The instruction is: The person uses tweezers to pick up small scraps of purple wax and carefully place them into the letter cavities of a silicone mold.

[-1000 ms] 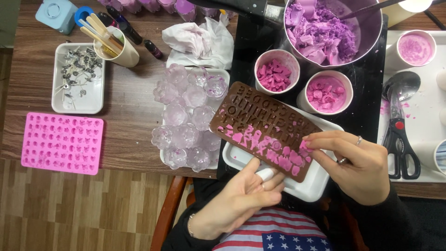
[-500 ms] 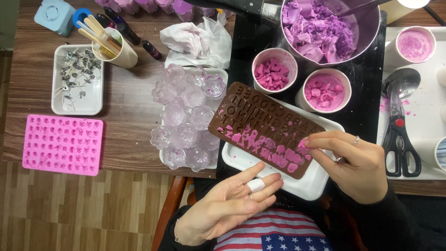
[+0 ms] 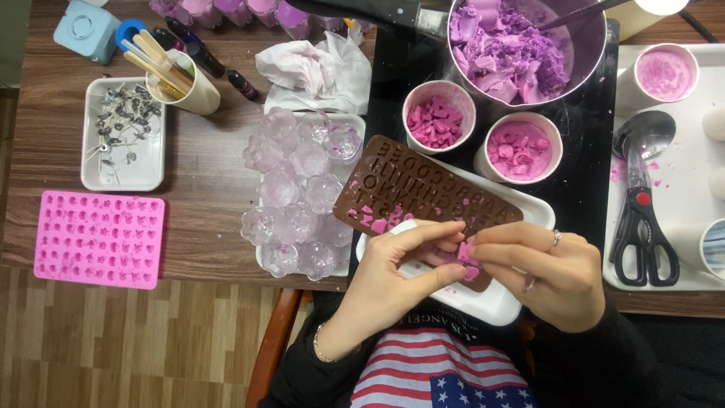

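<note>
Brown letter mould (image 3: 423, 189) lies tilted on a white tray (image 3: 495, 302), its near end under both hands. Left hand (image 3: 393, 272) and right hand (image 3: 544, 268) meet there, fingertips pinching a pink piece (image 3: 467, 251).

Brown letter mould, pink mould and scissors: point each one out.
Brown letter mould (image 3: 411, 181), head view, on its upper lettered face.
Pink mould (image 3: 100, 239), head view, at its centre.
Scissors (image 3: 643, 240), head view, on the black handles.

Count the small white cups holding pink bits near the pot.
3: one cup below the pot, a second cup to its right, a third cup on the right tray. Another cup may be cut off at the right edge.
</note>
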